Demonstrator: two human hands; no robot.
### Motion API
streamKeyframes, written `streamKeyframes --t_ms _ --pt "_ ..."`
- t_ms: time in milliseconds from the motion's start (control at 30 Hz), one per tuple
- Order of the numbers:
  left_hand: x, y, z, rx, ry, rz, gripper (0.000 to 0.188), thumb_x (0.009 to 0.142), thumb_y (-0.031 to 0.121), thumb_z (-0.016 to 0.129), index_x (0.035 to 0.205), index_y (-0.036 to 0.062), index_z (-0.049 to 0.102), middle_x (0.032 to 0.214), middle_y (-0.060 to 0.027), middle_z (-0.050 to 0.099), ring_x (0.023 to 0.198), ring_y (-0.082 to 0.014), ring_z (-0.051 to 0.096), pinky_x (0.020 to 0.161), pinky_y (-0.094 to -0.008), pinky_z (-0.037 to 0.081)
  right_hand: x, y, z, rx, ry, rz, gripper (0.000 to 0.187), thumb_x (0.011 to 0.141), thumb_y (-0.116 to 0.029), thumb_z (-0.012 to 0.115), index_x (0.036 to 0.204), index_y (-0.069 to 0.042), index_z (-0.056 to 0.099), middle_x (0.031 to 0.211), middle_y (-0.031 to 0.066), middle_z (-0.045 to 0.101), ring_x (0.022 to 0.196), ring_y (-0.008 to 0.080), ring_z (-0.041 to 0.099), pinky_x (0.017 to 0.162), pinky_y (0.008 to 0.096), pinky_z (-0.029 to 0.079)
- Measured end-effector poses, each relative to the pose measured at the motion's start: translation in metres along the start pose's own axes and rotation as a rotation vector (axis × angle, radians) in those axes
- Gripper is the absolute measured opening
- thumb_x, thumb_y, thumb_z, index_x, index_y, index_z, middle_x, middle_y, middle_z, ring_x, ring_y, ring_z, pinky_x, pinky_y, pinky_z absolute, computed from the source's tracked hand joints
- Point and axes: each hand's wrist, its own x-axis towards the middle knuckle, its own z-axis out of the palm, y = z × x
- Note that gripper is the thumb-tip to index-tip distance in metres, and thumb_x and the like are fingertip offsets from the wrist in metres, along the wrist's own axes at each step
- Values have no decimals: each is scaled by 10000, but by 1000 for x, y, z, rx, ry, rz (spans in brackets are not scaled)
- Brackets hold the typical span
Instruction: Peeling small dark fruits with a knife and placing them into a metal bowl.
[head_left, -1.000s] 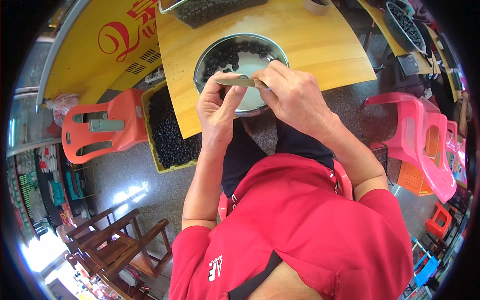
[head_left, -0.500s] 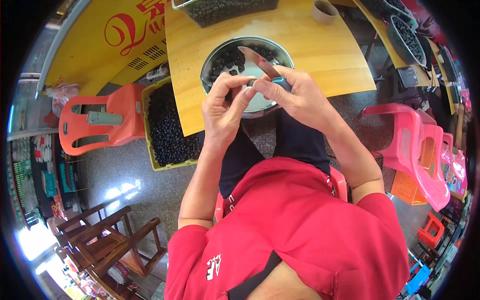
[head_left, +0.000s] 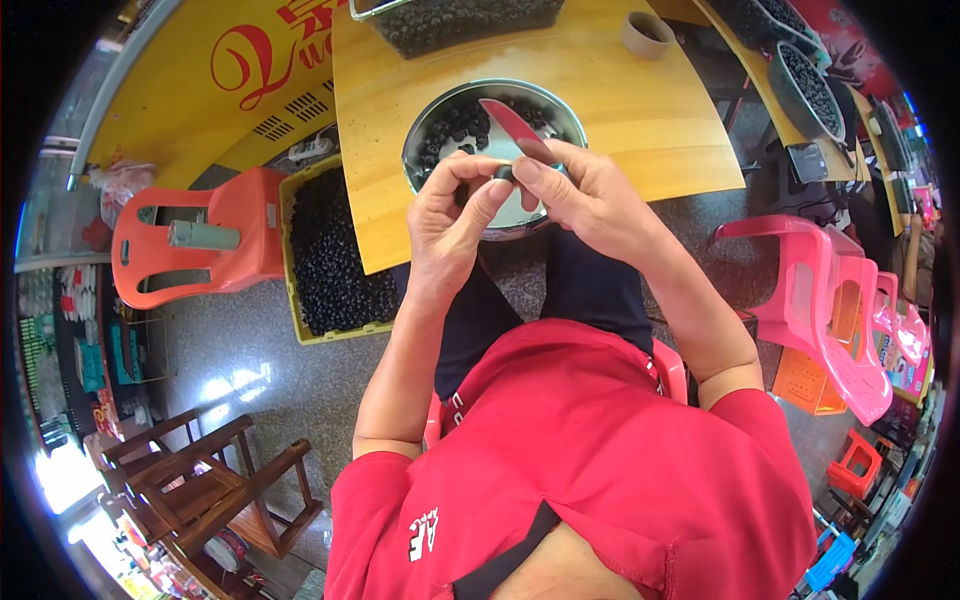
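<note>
My left hand (head_left: 447, 222) pinches a small dark round piece (head_left: 505, 174) between thumb and fingertips, over a steel basin (head_left: 581, 130). My right hand (head_left: 592, 202) is closed on a knife (head_left: 517, 130), its blade slanting up and left above the basin and reflecting red. The right thumb tip meets the dark piece beside the left fingers. Dark pieces (head_left: 455, 132) lie in the far and left parts of the basin, whose pale bottom shows elsewhere. My fingers hide most of the knife's handle. The exact kind of the dark pieces cannot be made out.
Ahead stands a wooden table (head_left: 650, 125) with a clear tub (head_left: 455, 28) of dark pieces and a brown cup (head_left: 647, 35). A yellow crate (head_left: 392, 328) of dark pieces sits at left by an orange chair (head_left: 262, 225). A pink chair (head_left: 800, 290) stands right.
The knife blade has turned slightly, now showing a red reflection along it, and its blue-green handle has gone behind my right fingers. The dark piece shows more between my fingertips.
</note>
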Motion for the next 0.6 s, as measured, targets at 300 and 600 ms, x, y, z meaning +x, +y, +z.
streamKeyframes --t_ms 300,600 --pt "1 4 -1 46 41 -55 159 892 56 667 1024 -1 601 930 17 580 844 -45 527 776 -193 423 -9 -12 -2 -344 -21 -131 259 995 -242 491 982 14 525 692 180 572 636 303 588 596 384 456" --pt "4 4 -7 -20 -64 -96 140 905 61 645 1021 1 595 957 -17 613 881 -72 582 797 -212 459 -5 -14 -12 -326 -134 4 253 1003 -231 452 998 0 556 667 79 564 626 173 556 605 307 445"
